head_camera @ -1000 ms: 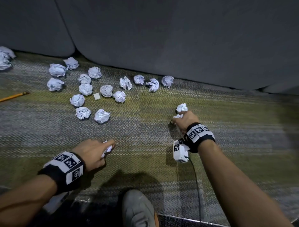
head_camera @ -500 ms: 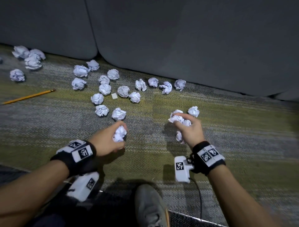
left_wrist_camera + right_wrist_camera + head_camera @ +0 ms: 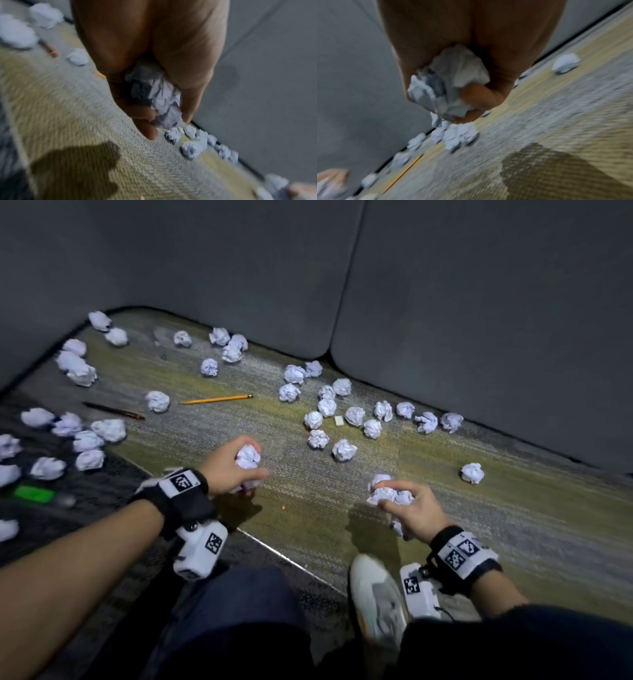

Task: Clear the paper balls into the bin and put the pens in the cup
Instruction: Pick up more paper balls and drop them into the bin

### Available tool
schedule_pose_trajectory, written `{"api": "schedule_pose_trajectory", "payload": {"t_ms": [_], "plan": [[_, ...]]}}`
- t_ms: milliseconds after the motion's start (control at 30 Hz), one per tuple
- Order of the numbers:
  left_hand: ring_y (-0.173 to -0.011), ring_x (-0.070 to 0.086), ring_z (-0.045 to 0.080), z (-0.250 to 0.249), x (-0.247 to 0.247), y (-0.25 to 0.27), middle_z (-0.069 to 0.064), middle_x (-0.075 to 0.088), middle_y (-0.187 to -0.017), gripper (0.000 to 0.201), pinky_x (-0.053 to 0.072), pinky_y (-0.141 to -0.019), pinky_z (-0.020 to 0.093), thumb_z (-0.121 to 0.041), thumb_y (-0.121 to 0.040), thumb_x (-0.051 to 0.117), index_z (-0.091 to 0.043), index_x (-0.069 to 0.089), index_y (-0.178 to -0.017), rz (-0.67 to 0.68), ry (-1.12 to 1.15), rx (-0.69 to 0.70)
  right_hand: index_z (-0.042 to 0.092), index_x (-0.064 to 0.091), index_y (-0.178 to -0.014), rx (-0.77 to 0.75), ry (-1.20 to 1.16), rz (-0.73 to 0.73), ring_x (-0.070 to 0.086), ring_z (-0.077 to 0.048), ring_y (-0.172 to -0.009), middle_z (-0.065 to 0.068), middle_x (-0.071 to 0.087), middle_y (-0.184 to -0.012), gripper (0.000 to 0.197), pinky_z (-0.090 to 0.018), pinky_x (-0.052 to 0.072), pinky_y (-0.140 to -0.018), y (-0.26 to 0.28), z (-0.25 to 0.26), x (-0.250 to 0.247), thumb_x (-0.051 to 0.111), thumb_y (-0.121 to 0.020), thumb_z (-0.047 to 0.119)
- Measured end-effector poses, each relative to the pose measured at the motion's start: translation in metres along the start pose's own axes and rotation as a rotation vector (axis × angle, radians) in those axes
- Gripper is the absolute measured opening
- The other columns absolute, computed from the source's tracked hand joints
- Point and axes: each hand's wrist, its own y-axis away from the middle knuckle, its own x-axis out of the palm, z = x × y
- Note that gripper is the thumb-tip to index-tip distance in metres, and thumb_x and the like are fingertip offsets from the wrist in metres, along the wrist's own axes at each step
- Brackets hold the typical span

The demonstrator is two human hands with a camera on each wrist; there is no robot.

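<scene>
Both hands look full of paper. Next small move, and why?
Probably carry both loads to the bin, which is not in view. The left hand grips paper balls, and the right hand grips several more, so neither has room for another from the carpet.

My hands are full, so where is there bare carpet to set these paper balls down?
Bare carpet lies between your left hand and right hand, and right of the lone ball. The cluster near the eraser and the far left are crowded.
</scene>
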Motion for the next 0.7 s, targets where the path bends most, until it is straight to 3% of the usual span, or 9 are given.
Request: {"api": "schedule_pose_trajectory", "payload": {"t_ms": [33,100,200,300,367,467,533,633,700], "plan": [[-0.054,0.059,0.014,-0.004,0.001,-0.008,0.006,0.065,-0.077,0.034,0.044,-0.052,0.025,-0.029,-0.076,0.077,-0.024,0.052,-0.098,0.025,-0.182,0.025,0.020,0.074,-0.093,0.029,-0.022,-0.048,0.051,-0.002,-0.033,0.000,0.066,-0.086,0.020,-0.015,0.042,-0.035,0.000,-0.006,-0.005,0.071,-0.083,0.003],[-0.070,0.060,0.019,-0.024,0.012,-0.036,0.005,0.066,-0.090,0.031,0.048,-0.064,0.030,-0.033,-0.076,0.073,-0.028,0.050,-0.097,0.084,-0.519,0.108,0.021,0.072,-0.085,0.017,-0.068,-0.137,0.057,0.011,-0.046,0.002,0.065,-0.091,0.025,-0.002,0.040,-0.046,-0.004,-0.017,-0.019,0.069,-0.082,-0.003],[-0.095,0.059,0.031,-0.055,0.052,-0.090,0.007,0.060,-0.113,0.046,0.050,-0.080,0.040,-0.041,-0.075,0.072,-0.025,0.048,-0.110,0.150,-0.830,0.244,0.011,0.073,-0.095,0.029,-0.097,-0.136,0.055,0.022,-0.055,0.004,0.063,-0.103,0.020,0.003,0.037,-0.054,-0.014,-0.035,-0.038,0.068,-0.083,-0.005],[-0.107,0.057,0.033,-0.076,0.095,-0.136,0.007,0.050,-0.129,0.069,0.051,-0.084,0.041,-0.054,-0.069,0.075,-0.027,0.043,-0.123,0.167,-0.903,0.291,0.017,0.075,-0.093,0.033,-0.069,-0.154,0.060,0.017,-0.086,0.005,0.066,-0.105,0.021,0.002,0.037,-0.073,-0.022,-0.058,-0.047,0.070,-0.082,0.000],[-0.111,0.056,0.035,-0.083,0.121,-0.159,0.010,0.043,-0.137,0.077,0.051,-0.086,0.044,-0.057,-0.068,0.075,-0.026,0.040,-0.130,0.189,-0.946,0.312,0.026,0.076,-0.090,0.036,-0.071,-0.172,0.060,-0.003,-0.107,0.004,0.069,-0.111,0.024,-0.015,0.038,-0.089,-0.028,-0.069,-0.050,0.072,-0.080,0.004],[-0.105,0.059,0.037,-0.080,0.154,-0.176,0.011,0.045,-0.133,0.079,0.051,-0.076,0.039,-0.059,-0.070,0.073,-0.024,0.037,-0.132,0.239,-1.068,0.337,0.030,0.075,-0.092,0.055,-0.066,-0.155,0.055,-0.006,-0.112,0.005,0.067,-0.116,0.024,-0.022,0.034,-0.095,-0.035,-0.077,-0.051,0.073,-0.081,0.009],[-0.100,0.060,0.037,-0.079,0.168,-0.180,0.011,0.049,-0.126,0.074,0.051,-0.072,0.040,-0.058,-0.073,0.070,-0.023,0.037,-0.129,0.257,-1.108,0.349,0.027,0.076,-0.095,0.063,-0.073,-0.145,0.055,-0.005,-0.112,0.005,0.066,-0.117,0.022,-0.017,0.035,-0.092,-0.039,-0.079,-0.051,0.073,-0.082,0.010],[-0.099,0.061,0.033,-0.087,0.172,-0.190,0.010,0.058,-0.117,0.061,0.047,-0.068,0.038,-0.052,-0.079,0.067,-0.021,0.041,-0.125,0.250,-1.200,0.349,0.022,0.076,-0.097,0.047,-0.106,-0.152,0.058,0.000,-0.106,0.007,0.067,-0.113,0.021,0.001,0.034,-0.083,-0.047,-0.080,-0.051,0.072,-0.082,0.007],[-0.098,0.061,0.032,-0.089,0.175,-0.192,0.008,0.061,-0.113,0.049,0.046,-0.068,0.038,-0.039,-0.085,0.064,-0.020,0.043,-0.125,0.255,-1.271,0.381,0.023,0.076,-0.094,0.029,-0.132,-0.158,0.058,0.005,-0.106,0.007,0.069,-0.111,0.022,-0.001,0.036,-0.086,-0.053,-0.079,-0.048,0.072,-0.081,0.005]]}}
